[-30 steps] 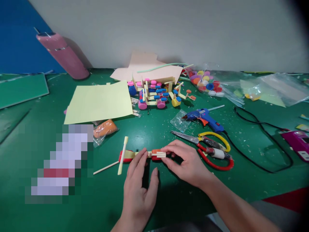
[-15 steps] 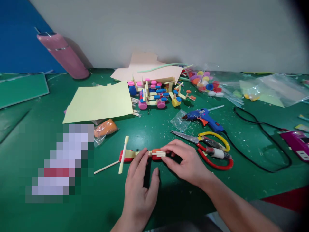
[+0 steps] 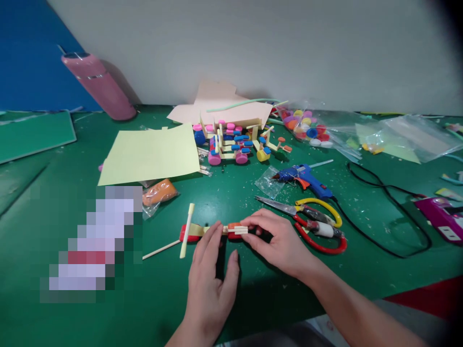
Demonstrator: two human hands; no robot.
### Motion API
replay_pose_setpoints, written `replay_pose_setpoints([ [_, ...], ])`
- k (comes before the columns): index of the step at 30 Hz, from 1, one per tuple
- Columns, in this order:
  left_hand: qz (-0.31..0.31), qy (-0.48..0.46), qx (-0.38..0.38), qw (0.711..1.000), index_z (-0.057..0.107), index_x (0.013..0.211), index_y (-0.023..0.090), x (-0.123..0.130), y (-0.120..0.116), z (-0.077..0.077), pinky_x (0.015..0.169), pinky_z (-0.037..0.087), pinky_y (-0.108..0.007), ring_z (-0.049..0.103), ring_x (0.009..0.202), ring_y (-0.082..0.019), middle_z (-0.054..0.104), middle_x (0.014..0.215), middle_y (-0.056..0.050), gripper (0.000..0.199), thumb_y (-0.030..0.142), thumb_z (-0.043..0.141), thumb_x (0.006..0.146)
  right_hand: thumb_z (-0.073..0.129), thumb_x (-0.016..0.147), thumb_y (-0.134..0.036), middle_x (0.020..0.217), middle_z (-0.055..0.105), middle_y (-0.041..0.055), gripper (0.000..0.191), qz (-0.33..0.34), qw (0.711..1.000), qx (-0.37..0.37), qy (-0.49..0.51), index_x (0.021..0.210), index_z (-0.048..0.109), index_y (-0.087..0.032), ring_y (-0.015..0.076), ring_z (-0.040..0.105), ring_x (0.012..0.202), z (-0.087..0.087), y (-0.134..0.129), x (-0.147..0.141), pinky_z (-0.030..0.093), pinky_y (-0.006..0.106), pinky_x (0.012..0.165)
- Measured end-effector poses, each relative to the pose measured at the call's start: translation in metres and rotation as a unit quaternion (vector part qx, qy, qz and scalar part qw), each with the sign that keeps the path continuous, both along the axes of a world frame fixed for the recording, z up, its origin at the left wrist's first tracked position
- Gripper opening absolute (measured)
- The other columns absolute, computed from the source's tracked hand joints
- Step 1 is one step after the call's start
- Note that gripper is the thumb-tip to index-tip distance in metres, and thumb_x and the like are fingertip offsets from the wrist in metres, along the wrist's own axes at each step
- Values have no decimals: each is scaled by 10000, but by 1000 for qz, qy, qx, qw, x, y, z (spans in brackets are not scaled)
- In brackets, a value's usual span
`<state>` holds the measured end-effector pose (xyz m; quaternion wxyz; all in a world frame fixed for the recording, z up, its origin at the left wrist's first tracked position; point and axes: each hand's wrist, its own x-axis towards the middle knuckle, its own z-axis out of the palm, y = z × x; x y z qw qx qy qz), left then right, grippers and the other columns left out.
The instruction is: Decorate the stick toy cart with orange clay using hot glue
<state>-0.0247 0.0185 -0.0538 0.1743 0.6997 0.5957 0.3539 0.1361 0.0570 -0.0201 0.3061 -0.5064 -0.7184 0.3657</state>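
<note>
Across our green table (image 3: 285, 303) we reach with the left hand (image 3: 213, 284), thumb apart from its fingers, and the right hand (image 3: 282, 241), thumb and fingertips pinched. Scissors (image 3: 313, 213) lie beside the right hand, presumably for easy reach. The stick model (image 3: 197, 231) lies under our left hand, probably pressed to steady it; we pinch its short pale sticks (image 3: 240, 230) by one end, seemingly to align them.
</note>
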Motion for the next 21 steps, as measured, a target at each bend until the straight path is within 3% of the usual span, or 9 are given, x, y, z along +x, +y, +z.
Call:
replay_pose_setpoints([
  [21,7,-12,-19,1000,485,1185,96,2,0,2,941,435,-387,495,1139,-226,549,1205,-170,416,235,514,793,559,823,-230,852,582,23,176,-7,999,11,45,973,642,-189,100,525,685,-9,-1,-2,441,208,625],
])
